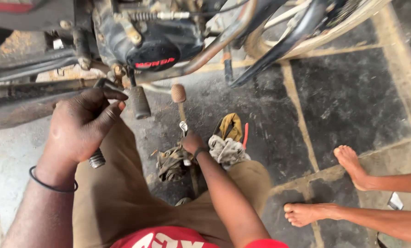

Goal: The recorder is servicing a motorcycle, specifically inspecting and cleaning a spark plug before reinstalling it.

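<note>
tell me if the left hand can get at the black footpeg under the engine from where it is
Probably yes. The left hand sits right beside the black footpeg, with nothing between them, but it already grips a threaded metal rod.

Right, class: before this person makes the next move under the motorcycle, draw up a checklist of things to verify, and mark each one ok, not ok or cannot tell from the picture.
1. Left hand has a firm hold on the metal rod: ok, fingers wrap it and its threaded end sticks out below the palm.
2. Right hand has a tool: ok, it grips a wrench down by the floor.
3. Wrench size matches the fastener: cannot tell.
4. Rags within reach: ok, beside the right hand.
5. Foot peg clear of the left hand: not ok, it sits close by the fingers.
6. Bystander's bare feet clear of the work: ok, they stand apart.
</note>
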